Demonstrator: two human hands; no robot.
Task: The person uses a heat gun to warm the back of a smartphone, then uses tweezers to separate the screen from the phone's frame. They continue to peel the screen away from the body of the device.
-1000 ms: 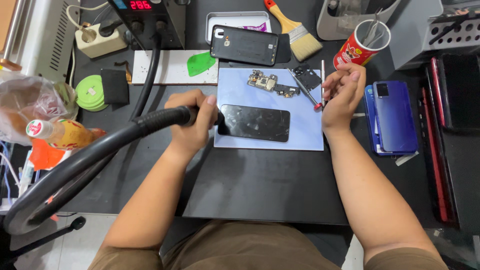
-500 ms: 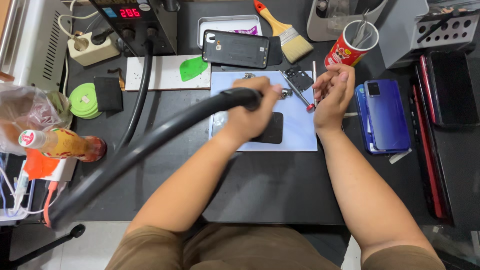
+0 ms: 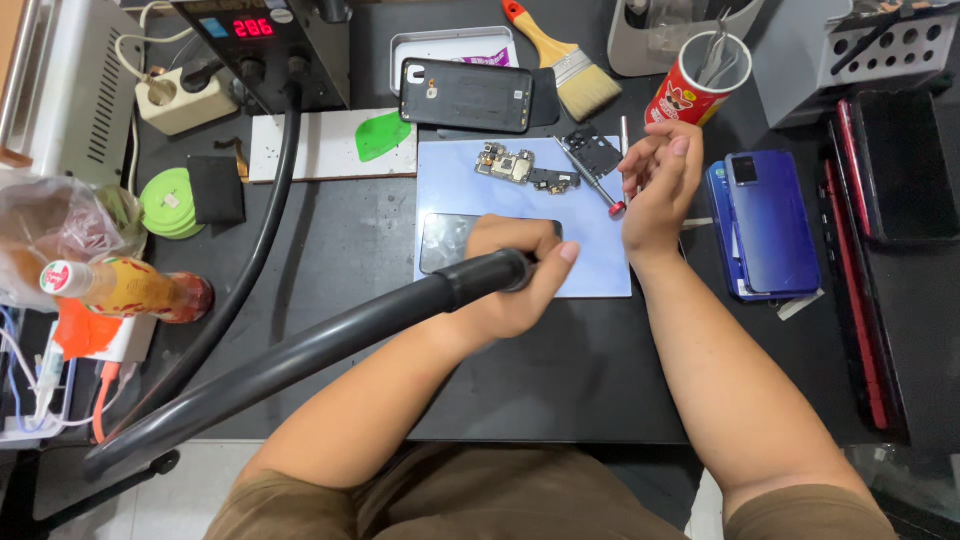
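The left hand (image 3: 515, 285) is wrapped around the black hot-air handle (image 3: 490, 272), which has drawn back toward the body from the circuit board (image 3: 505, 163) and now hangs over the dark phone screen (image 3: 450, 240) at the blue mat's (image 3: 590, 250) near-left corner. The right hand (image 3: 655, 185), loosely curled and empty, hovers at the mat's right edge beside the red-tipped screwdriver (image 3: 592, 182).

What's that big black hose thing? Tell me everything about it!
The thick black hose looks like smooth rubber or plastic. It leaves the station with the red display, loops down the bench's left side, then curves up across the left forearm. The left hand grips its end, a wider black handle, over the dark phone on the pale blue mat.
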